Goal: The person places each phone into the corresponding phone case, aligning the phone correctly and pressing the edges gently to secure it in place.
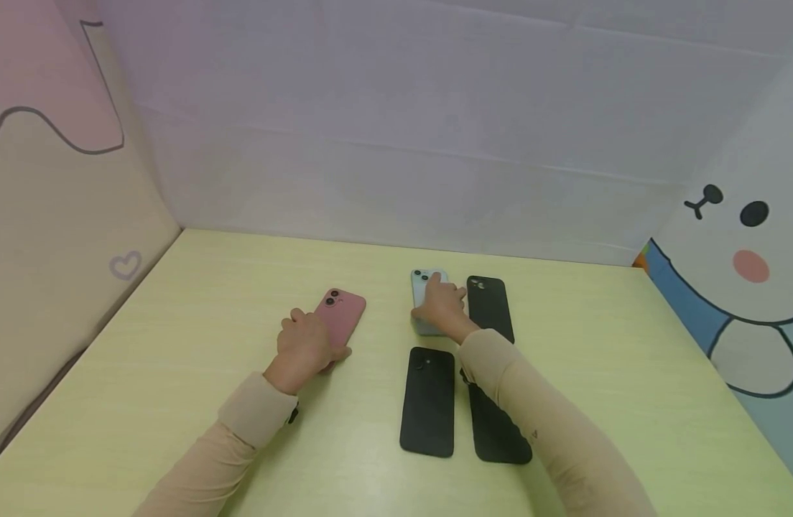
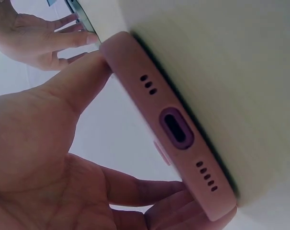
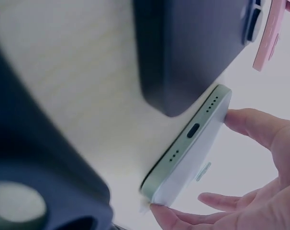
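Note:
My left hand (image 1: 304, 343) grips a pink phone (image 1: 343, 312) by its long edges, thumb on one side and fingers on the other. In the left wrist view the bottom end of this pink phone (image 2: 157, 108) shows its charging port and speaker holes, close over the tabletop. Farther right, my right hand (image 1: 443, 305) reaches over a pale green-blue phone (image 1: 429, 329) lying camera side up. The right wrist view shows thumb and fingertips pinching the two side edges of that pale phone (image 3: 195, 143).
Right of the pale phone lies a black phone (image 1: 490, 305). Nearer me are a second black phone (image 1: 427, 409) and a third (image 1: 496, 431), partly covered by my right sleeve. They rest on a pale yellow table (image 1: 177, 345), with a white cloth backdrop (image 1: 403, 143) behind.

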`<move>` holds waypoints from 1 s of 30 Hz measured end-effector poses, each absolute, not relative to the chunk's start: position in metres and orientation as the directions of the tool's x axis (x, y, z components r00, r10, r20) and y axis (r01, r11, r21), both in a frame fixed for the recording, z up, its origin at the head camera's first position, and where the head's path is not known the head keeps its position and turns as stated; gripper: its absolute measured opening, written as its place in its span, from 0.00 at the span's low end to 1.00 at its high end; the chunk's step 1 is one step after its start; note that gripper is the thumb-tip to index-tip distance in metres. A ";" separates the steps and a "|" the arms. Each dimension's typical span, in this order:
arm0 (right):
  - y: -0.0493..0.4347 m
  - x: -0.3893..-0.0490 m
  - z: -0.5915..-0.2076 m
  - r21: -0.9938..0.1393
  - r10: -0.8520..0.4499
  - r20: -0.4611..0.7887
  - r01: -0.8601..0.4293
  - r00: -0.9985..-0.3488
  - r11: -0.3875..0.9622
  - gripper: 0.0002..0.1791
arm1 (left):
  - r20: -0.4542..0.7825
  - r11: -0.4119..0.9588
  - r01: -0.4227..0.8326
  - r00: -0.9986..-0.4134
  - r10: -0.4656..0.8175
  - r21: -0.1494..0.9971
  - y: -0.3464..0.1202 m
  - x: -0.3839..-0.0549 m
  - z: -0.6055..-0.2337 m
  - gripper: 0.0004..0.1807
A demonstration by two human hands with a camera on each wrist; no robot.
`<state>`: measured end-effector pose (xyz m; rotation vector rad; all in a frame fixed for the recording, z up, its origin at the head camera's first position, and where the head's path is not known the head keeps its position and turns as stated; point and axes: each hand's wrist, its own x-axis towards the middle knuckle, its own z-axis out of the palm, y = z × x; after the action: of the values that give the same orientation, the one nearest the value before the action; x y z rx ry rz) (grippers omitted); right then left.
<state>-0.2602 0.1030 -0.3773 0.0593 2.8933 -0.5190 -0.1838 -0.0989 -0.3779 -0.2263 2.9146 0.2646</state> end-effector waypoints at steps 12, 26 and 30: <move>0.105 -0.270 -0.376 -0.333 0.099 -0.264 0.187 -0.959 0.924 0.51 | -0.223 0.969 -0.179 -0.965 -0.139 0.169 -0.099 -0.183 -0.378 0.43; 0.117 -0.272 -0.372 -0.387 0.031 -0.286 0.145 -0.958 0.910 0.58 | -0.190 0.977 -0.141 -0.976 -0.110 0.158 -0.102 -0.181 -0.377 0.41; 0.121 -0.272 -0.371 -0.412 0.036 -0.249 0.140 -0.968 0.900 0.48 | -0.185 0.976 -0.134 -0.977 -0.101 0.175 -0.104 -0.181 -0.376 0.40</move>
<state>-0.2723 0.1205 -0.3710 0.1333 2.8300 -0.6397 -0.1813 -0.1038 -0.3761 -0.1762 2.9468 0.2783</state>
